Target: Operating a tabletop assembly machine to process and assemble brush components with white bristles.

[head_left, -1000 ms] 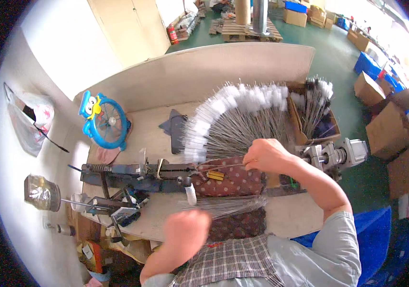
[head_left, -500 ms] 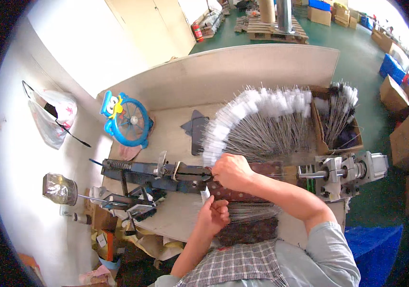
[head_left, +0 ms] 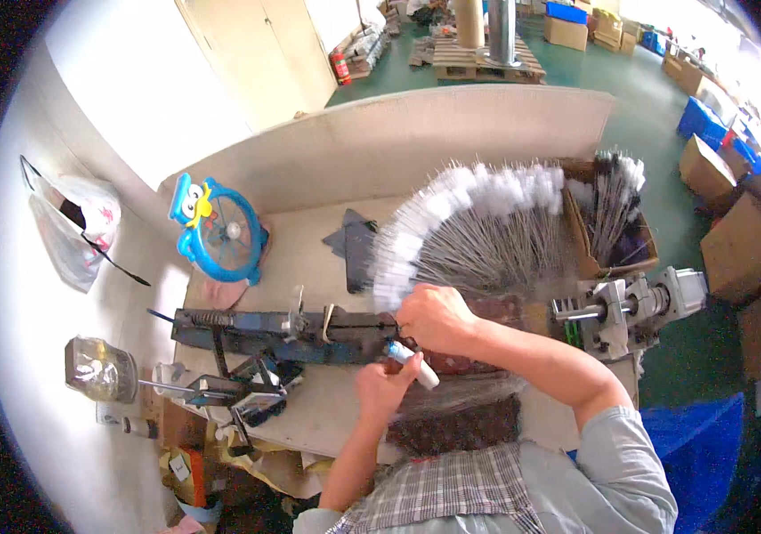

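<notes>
My left hand (head_left: 383,389) pinches a white cylindrical brush (head_left: 416,366) between thumb and fingers, its bluish end pointing up toward the dark metal bar. Just above it, my right hand (head_left: 437,320) is closed at the right end of the long black machine (head_left: 247,331); whatever its fingers grip is hidden. Beyond my right hand a large fan of wire-stemmed brushes (head_left: 496,240) with white bristle tips covers the bench. Below my right forearm, a bundle of thin wires (head_left: 461,396) lies over a dark reddish-brown surface.
A motorised metal spindle unit (head_left: 616,311) stands at the right, beside a cardboard box (head_left: 607,262) of dark brushes. Toward the left are a blue toy-like fan (head_left: 225,233), a dark flat device (head_left: 360,256) and a lever with a wrapped weight (head_left: 103,368). A raised panel (head_left: 416,129) borders the back.
My left hand has risen toward the bar, and the white brush in it now lies slanted across my thumb. My right hand stays at the bar's end. The whole view has shifted slightly.
</notes>
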Available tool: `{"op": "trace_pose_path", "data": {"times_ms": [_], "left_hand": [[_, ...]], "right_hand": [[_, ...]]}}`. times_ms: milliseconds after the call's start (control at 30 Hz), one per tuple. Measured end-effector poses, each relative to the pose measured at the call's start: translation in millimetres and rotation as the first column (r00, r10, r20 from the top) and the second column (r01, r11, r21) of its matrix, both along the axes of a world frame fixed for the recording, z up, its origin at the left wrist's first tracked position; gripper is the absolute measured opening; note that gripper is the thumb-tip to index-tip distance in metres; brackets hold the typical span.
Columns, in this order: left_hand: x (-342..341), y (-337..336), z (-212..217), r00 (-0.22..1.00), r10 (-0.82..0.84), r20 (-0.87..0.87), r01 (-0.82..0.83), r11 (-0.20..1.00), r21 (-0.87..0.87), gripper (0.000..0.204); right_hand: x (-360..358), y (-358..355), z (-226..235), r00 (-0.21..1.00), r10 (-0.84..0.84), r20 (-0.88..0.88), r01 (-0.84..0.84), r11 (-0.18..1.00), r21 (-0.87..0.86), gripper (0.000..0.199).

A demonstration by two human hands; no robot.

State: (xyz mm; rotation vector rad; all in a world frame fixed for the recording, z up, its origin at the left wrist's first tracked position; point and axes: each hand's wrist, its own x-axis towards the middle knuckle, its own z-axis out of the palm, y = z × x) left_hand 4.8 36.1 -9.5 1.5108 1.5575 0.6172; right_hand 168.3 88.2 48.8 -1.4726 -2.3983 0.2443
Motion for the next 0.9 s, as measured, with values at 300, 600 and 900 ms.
{"op": "trace_pose_path", "data": {"times_ms": [300, 600, 900], "left_hand": [[32, -9, -10, 0.567, 0.245, 0.786, 0.0, 0.955, -0.297, 0.016], [17, 3, 2, 0.991, -0.124, -0.043, 0.125, 0.992, 0.019, 0.029], [-176, -74, -58, 0.22, 0.758, 0.615, -0.834, 0.473, -0.285, 0.051]], "right_hand": [[33, -39, 7, 0.971, 0.082, -0.225, -0.014, 0.958, 0.287, 0.009], [32, -44, -65, 0.964, -0.099, -0.246, 0.106, 0.994, 0.017, 0.023], [28, -43, -68, 0.983, -0.039, -0.178, 0.026, 0.996, -0.08, 0.027]]}}
